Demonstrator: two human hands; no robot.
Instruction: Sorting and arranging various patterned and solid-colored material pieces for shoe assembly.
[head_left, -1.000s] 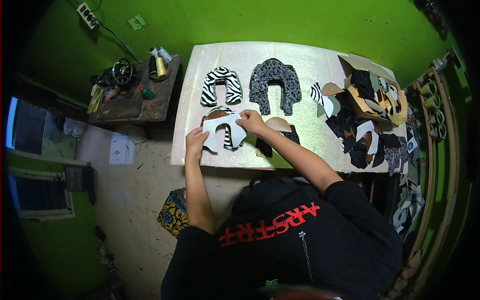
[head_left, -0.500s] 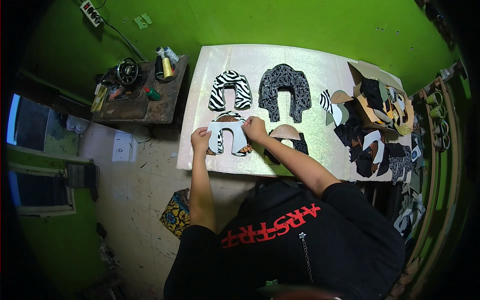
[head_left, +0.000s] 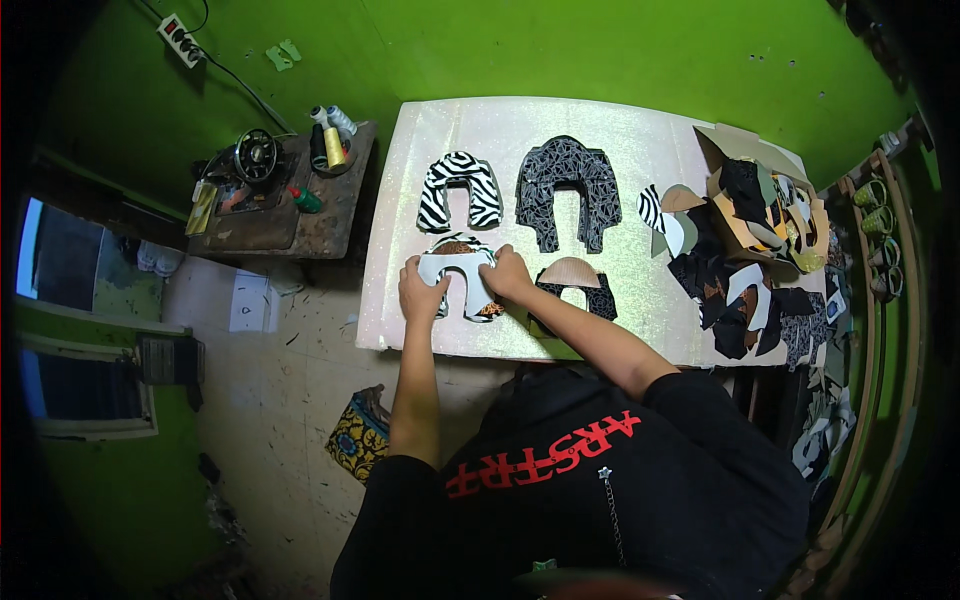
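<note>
- While the left hand [head_left: 420, 292] had thumb and fingers closed about one leg of a flat white U-shaped sheet piece [head_left: 455, 262], the right hand [head_left: 508, 274] had bent fingers at the opposite edge; whether that grip pinched or only pressed, I could not tell.
- Between the two grips, the white piece lay over a U-shaped stack of black-and-white zebra-striped and brown leopard-spotted pieces [head_left: 458, 246]; an uneven pull from either side could have skewed it or creased its narrow arch.
- Spotted print showed just below the right grip, so the edges seemed poorly matched there; sideways pressure could have made the loose layers slide further.
- Right of the right grip, a tan half-round piece [head_left: 570, 273] sat close on black-and-grey patterned pieces [head_left: 598, 302]; a low sweep of the forearm might have dragged them across the shimmering white tabletop [head_left: 655, 310].
- Beyond the left grip, a thick zebra-striped U-shaped stack [head_left: 460, 168] stood near enough to be bumped by outstretched fingers.
</note>
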